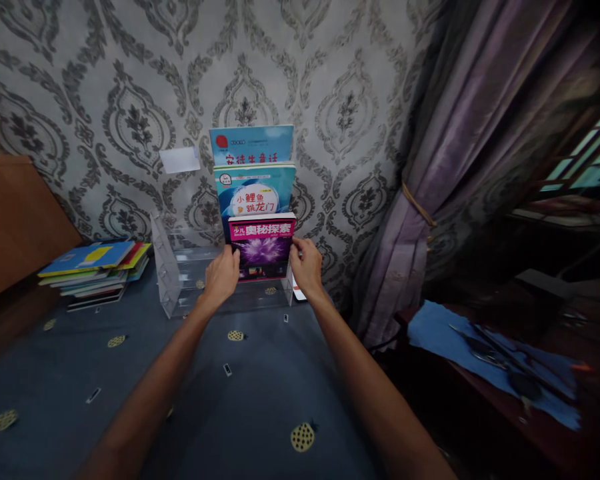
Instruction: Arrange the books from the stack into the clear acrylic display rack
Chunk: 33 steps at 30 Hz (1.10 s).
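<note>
A magenta and purple book (261, 249) stands upright, gripped at its two side edges. My left hand (223, 275) is closed on its left edge and my right hand (307, 267) on its right edge. The book is at the front of a clear tiered plastic rack (167, 273), whose lower parts show between and below my hands. Behind it, on higher tiers, stand a teal book (255, 193) with a white oval on its cover and a taller light blue book (253, 141). The lower portions of both are hidden by the books in front.
A pile of books (97, 267) lies left of the rack on the dark blue tablecloth (260, 400). A purple curtain (400, 247) hangs on the right. Beyond it, a side table bears a blue cloth (440, 327) with dark items on it. A brown wooden panel (15, 220) stands far left.
</note>
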{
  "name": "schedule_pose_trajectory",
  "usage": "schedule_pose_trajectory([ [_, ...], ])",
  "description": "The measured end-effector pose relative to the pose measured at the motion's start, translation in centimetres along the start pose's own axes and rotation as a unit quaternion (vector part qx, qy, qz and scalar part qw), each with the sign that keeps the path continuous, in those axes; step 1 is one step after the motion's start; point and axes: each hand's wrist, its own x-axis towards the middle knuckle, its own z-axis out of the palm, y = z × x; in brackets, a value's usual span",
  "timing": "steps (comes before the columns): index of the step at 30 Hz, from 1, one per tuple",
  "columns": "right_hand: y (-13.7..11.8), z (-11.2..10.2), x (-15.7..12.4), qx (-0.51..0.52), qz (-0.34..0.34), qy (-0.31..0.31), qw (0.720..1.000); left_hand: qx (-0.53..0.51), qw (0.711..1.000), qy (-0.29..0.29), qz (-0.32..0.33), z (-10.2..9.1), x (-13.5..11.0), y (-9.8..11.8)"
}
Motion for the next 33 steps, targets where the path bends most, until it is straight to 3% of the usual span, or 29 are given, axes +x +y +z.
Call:
schedule_pose_trajectory([
  [33, -0.12, -0.06, -0.05, 0.016, 0.010, 0.004, 1.000, -0.066, 0.997, 0.022, 0.041, 0.03, -0.31, -0.75],
])
